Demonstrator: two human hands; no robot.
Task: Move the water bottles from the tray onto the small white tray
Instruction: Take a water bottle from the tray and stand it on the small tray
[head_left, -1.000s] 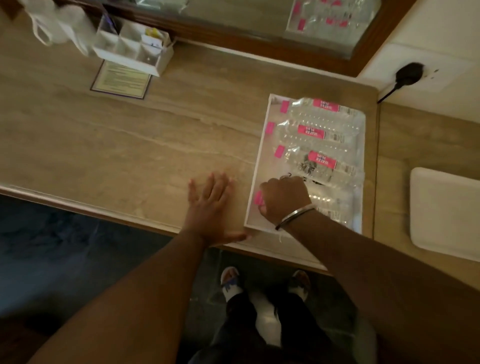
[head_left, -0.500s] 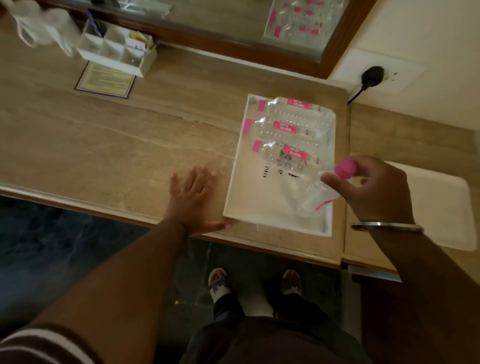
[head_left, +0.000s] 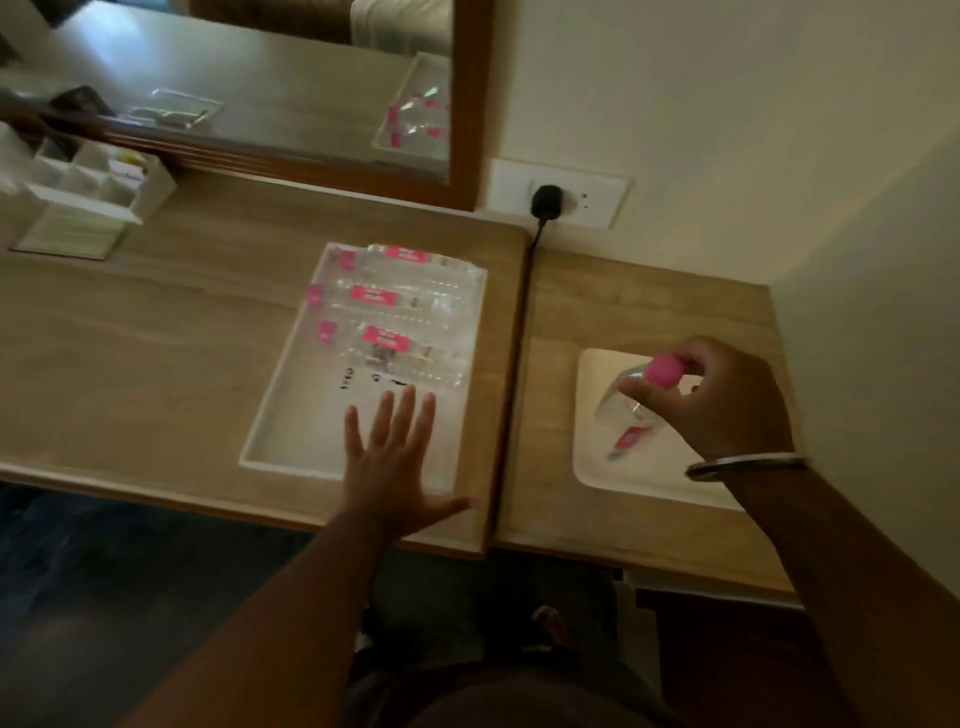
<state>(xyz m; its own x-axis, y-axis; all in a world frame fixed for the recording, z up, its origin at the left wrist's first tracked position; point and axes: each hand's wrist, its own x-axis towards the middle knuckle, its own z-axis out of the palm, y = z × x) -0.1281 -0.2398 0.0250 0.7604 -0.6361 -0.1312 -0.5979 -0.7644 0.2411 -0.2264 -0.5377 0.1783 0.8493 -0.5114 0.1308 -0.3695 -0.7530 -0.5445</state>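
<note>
My right hand grips a clear water bottle by its pink cap, holding it tilted above the small white tray on the lower side table. Three more clear bottles with pink caps and labels lie side by side at the far end of the large white tray: one at the back, one in the middle, one nearest me. My left hand lies flat with fingers spread over the near right part of the large tray, holding nothing.
A white compartment organiser and a card stand at the back left of the wooden desk. A wood-framed mirror runs along the wall. A black plug and its cord hang in the gap between desk and side table.
My right hand lifted the nearest bottle out of the large tray and carried it right, over the small white tray. My left hand slid from the desk onto the large tray's near end.
</note>
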